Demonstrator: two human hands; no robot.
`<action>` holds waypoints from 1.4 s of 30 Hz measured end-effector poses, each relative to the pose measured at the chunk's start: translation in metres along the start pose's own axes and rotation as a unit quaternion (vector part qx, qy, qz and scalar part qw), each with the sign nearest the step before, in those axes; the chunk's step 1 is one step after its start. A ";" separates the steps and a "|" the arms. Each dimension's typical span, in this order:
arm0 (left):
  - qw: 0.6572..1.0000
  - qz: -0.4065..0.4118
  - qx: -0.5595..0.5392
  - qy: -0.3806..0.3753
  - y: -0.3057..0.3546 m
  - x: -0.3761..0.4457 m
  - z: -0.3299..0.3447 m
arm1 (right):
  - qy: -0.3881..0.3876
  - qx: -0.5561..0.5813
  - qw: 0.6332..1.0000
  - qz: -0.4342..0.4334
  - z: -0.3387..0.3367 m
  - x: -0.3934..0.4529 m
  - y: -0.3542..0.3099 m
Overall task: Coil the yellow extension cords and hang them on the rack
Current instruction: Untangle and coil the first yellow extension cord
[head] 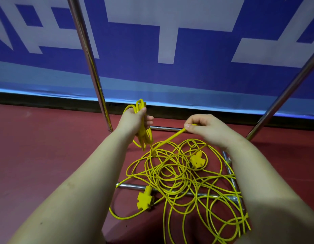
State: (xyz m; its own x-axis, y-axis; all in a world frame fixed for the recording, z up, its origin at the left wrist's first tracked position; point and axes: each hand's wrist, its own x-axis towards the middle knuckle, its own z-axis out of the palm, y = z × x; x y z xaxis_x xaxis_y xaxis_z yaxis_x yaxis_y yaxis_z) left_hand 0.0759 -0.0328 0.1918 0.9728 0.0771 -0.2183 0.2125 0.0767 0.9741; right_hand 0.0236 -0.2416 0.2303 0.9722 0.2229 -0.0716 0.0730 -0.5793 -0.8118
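Rack upright [87, 55] runs from top left of the frame down to the red floor [38, 147] at centre left; blue-and-white banner [170, 76] fills the upper half behind it. Left hand [133, 120], centre of frame, is closed around a small bundle of finished loops [144, 134]; the loops stick out above the fist and hang below it. From the bundle a taut strand [170, 139] rises rightward to the right hand [205, 128], which pinches it between thumb and curled fingers, just right of centre. Below both hands, lower centre to lower right, the loose cord pile [179, 175] lies tangled over the rack's base bars [133, 186], with one socket block [144, 199] at lower centre resting on a bar and a second socket block [196, 160] further right inside the tangle. Second upright [283, 97] slants across the right edge. Judgement: early in the coiling, most cord is not yet gathered. To do this step well: let the strand slide through the right-hand pinch, lay each new loop the same size as those held, watch for snags where strands cross the bars or wrap the blocks, and lift free rather than pull hard.
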 end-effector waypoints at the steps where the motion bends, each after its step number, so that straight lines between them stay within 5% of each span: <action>1: 1.000 0.001 0.021 -0.016 -0.002 -0.002 0.003 | 0.011 0.002 1.000 -0.008 0.003 0.001 -0.001; 11: 0.960 -0.045 0.089 -0.262 -0.008 -0.031 0.027 | 0.163 -0.008 0.986 -0.027 0.013 0.009 0.005; 22: 0.945 -0.045 0.084 -0.312 -0.012 -0.039 0.036 | 0.210 -0.043 0.977 -0.021 0.011 0.009 0.009; 25: 0.952 -0.033 0.060 -0.299 -0.007 -0.036 0.034 | 0.161 -0.058 0.985 -0.007 0.009 0.012 0.014; 28: 0.974 -0.018 0.018 -0.227 -0.001 -0.029 0.026 | 0.015 -0.152 0.986 0.062 0.009 0.013 0.024; 31: 0.989 0.012 -0.032 -0.146 0.004 -0.019 0.016 | -0.120 -0.174 0.968 0.135 0.014 0.011 0.032; 35: 0.990 0.032 -0.121 -0.070 0.011 -0.014 0.007 | -0.184 -0.252 0.934 0.175 0.018 0.008 0.038; 38: 0.995 0.051 -0.060 -0.054 0.010 -0.013 0.004 | -0.123 -0.150 0.964 0.183 0.020 0.011 0.036; 42: 0.994 0.052 0.042 -0.087 0.001 -0.014 0.007 | 0.016 0.194 0.967 0.163 0.013 0.013 0.016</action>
State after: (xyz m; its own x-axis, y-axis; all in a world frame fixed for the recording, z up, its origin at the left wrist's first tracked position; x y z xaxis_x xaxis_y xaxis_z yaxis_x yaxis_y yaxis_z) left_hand 0.0629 -0.0408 0.1964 0.9895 -0.0935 -0.1098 0.1096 -0.0069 0.9939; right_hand 0.0348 -0.2371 0.2088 0.9363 0.0499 -0.3476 -0.3218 -0.2745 -0.9061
